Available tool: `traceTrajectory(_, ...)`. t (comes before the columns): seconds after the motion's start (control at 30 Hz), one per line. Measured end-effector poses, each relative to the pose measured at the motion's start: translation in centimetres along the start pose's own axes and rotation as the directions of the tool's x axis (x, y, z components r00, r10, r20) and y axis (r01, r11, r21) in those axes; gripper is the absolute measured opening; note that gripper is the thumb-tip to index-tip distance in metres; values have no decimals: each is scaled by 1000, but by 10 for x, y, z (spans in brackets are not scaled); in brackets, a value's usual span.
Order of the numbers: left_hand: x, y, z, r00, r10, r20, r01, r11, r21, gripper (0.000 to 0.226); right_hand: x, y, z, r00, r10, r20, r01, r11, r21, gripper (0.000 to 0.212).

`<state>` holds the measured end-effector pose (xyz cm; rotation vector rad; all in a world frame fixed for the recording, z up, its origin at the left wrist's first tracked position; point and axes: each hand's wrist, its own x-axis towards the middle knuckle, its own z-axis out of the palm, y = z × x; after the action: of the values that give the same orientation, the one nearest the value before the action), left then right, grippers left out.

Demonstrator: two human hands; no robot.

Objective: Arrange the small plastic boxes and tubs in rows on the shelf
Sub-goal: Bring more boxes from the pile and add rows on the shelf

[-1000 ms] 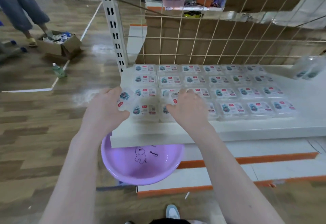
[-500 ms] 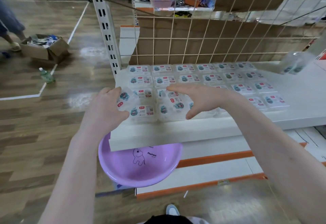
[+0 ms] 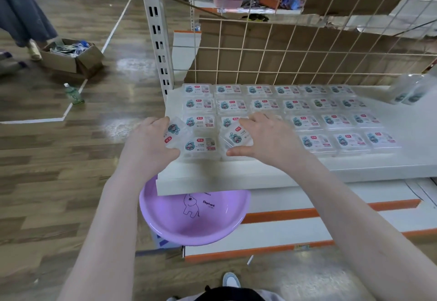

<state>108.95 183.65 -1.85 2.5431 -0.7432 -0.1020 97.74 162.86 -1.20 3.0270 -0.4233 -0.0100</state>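
Several clear plastic boxes with printed labels lie in rows on the white shelf (image 3: 248, 173). My left hand (image 3: 147, 143) grips a tilted clear box (image 3: 173, 132) at the shelf's front left corner. Beside it a flat box (image 3: 201, 145) sits in the front row. My right hand (image 3: 267, 139) holds another clear box (image 3: 236, 137) between thumb and fingers, tilted over the front row just right of that flat box. More boxes fill the rows to the right (image 3: 350, 141) and behind (image 3: 228, 90).
A purple basin (image 3: 194, 220) with an elephant drawing sits under the shelf's front edge. A wire grid (image 3: 283, 49) backs the shelf; a slotted upright post (image 3: 157, 30) stands at its left. Clear tubs (image 3: 408, 91) stand far right. On the floor sit an open carton (image 3: 73, 58) and a bottle (image 3: 74, 94); a person stands nearby.
My right hand has drawn back left with a clear box and now holds it tilted over the front row. My left hand has kept its box at the front left corner.
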Motion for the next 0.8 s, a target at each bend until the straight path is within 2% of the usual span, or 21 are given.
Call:
traceTrajectory(0.07,-1,0,0,1000,-3,-3,3,1000,-9,44,3,5,-5,998,-49,46,46,996,71,88)
traceTrajectory(0.17,-2,-1,1,1000,-25,-16,25,999,-24,48,10,19,-16,959,-227,170,192,960,202,87)
traceTrajectory(0.23,-3,-1,0,999,-29,-17,29,999,-23,48,16,24,-20,927,-303,221,251,939,235,87)
traceTrajectory(0.33,-3,-2,-2,1000,-23,-7,23,999,-26,39,24,23,-19,907,-335,254,280,932,231,81)
traceTrajectory(0.53,-5,-4,-5,1000,-26,8,26,998,-49,36,28,16,-15,936,-288,203,251,949,191,69)
traceTrajectory(0.7,-4,-8,-7,999,-31,-22,31,999,-37,45,11,3,-22,982,-148,121,124,974,190,66)
traceTrajectory(0.8,-4,-10,-10,1000,-5,-14,5,1000,-26,37,-4,-12,-27,988,-129,80,110,972,208,60)
